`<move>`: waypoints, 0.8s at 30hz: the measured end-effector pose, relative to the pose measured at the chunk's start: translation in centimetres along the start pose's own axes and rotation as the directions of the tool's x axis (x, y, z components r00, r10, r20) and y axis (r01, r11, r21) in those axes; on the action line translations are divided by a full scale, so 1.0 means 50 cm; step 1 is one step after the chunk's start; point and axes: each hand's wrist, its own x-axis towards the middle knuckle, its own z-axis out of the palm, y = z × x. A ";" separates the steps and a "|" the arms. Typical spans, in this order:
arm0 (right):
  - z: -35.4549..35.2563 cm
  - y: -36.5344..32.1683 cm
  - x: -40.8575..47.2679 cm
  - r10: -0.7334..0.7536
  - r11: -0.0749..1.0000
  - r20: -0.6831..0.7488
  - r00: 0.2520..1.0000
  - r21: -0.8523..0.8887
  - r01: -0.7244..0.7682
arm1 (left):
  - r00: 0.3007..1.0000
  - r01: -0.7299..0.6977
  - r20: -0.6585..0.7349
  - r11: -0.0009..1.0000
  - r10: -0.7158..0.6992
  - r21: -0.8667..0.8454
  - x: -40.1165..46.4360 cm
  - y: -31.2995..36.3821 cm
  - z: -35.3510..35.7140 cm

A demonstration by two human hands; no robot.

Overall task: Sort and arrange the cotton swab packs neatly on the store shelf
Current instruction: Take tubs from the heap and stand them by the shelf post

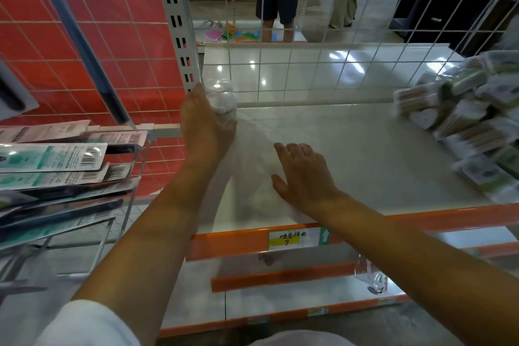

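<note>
My left hand (203, 123) grips a clear round tub of cotton swabs (222, 101) standing in the shelf's back left corner, against the grey upright. Over the middle of the grey shelf board (351, 149) my right hand (302, 171) hovers flat, fingers spread and holding nothing. A loose heap of cotton swab packs (466, 121), flat clear boxes with green labels and wooden sticks, lies piled at the shelf's right end.
A white wire grid (309, 70) backs the shelf. The front edge is an orange price rail with a yellow label (289, 239). A wire rack of carded goods (56, 171) hangs to the left. Lower shelves sit beneath. Two people stand beyond the grid.
</note>
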 end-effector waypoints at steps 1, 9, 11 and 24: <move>-0.003 -0.001 0.005 -0.009 1.000 -0.018 1.000 0.011 0.009 | 0.997 -0.068 0.025 0.997 0.067 0.048 -0.005 0.008 -0.009; -0.025 0.004 0.032 -0.021 0.996 -0.127 0.992 0.080 0.031 | 0.865 -0.500 0.211 0.822 0.456 0.272 -0.096 0.072 -0.023; -0.027 0.016 0.030 0.006 0.995 -0.142 0.990 0.103 0.009 | 0.843 -0.531 0.269 0.802 0.467 0.273 -0.120 0.086 -0.012; -0.058 0.196 -0.049 0.122 0.992 -0.105 0.987 0.037 -0.119 | 0.815 -0.504 0.482 0.804 0.321 0.315 -0.206 0.262 0.094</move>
